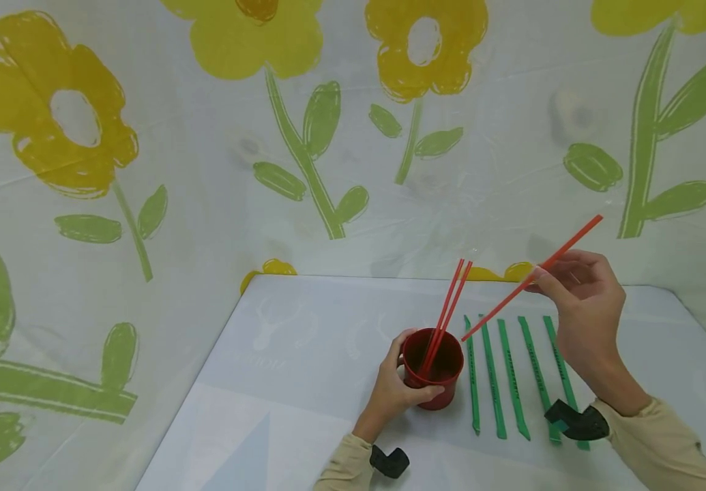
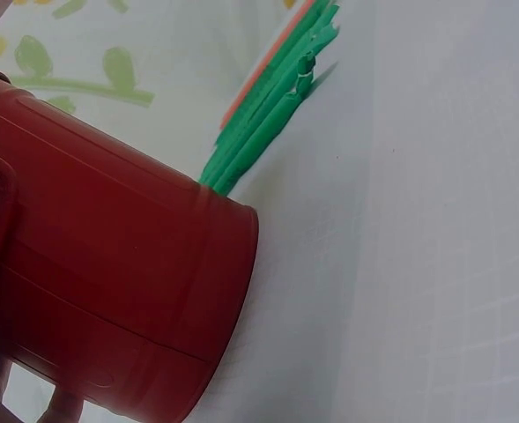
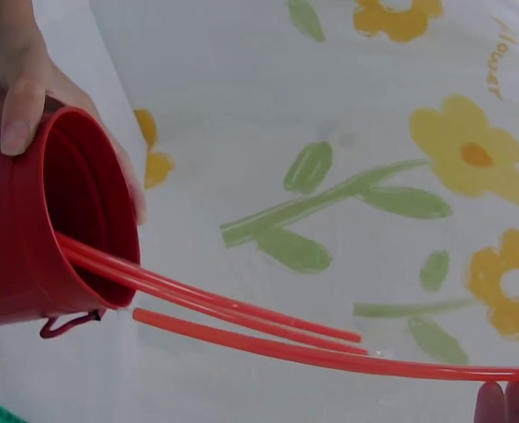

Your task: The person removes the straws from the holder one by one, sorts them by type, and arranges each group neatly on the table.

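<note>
My left hand (image 1: pixel 392 382) grips a small red metal bucket (image 1: pixel 441 397) by its side, thumb at the near rim, on the table. Inside it lean two thin red drinking straws (image 1: pixel 447 307), their upper parts sticking out past the rim. In my right hand (image 1: pixel 592 310) another red straw (image 1: pixel 506 301) is pinched at a slant, its lower end just beside the bucket's rim. The right wrist view shows that straw (image 3: pixel 277 349) outside the opening, next to the two inside. Several green printed strips (image 1: pixel 513 382), like wrapped straws, lie side by side right of the bucket.
A white table (image 1: pixel 254 382) carries everything. Behind it and to the left hangs a pale cloth (image 1: pixel 205 170) printed with yellow flowers and green leaves. A small wire loop (image 3: pixel 70 324) juts from the bucket's side. Both wrists wear black straps (image 1: pixel 576 419).
</note>
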The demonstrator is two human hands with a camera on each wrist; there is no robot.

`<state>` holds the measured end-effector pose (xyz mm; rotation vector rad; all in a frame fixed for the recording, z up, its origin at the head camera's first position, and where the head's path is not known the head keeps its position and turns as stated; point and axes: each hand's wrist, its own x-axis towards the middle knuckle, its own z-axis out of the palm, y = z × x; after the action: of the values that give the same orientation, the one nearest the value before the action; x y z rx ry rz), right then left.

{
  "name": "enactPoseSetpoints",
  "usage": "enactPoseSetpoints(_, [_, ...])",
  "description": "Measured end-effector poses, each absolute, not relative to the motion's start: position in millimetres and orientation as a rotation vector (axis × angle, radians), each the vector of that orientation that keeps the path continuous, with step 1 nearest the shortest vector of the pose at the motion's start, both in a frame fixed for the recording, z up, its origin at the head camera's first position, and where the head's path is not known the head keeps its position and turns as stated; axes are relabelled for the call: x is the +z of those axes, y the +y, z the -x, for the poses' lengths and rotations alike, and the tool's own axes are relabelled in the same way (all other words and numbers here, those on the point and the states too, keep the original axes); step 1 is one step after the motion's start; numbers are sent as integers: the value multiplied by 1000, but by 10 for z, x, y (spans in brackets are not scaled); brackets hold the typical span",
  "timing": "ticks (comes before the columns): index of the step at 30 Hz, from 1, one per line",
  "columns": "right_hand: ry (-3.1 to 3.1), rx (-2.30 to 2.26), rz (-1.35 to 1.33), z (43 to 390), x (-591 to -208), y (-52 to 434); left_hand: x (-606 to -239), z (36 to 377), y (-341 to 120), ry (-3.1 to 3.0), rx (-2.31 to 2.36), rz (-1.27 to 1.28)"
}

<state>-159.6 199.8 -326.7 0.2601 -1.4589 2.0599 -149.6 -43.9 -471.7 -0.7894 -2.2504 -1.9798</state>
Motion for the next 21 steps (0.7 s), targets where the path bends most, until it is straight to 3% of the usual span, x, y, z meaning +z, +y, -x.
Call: enactPoseSetpoints(21, [-1647,1888,-54,1512,-3185,2342,-4687,1469,-433,-2236,-1959,784])
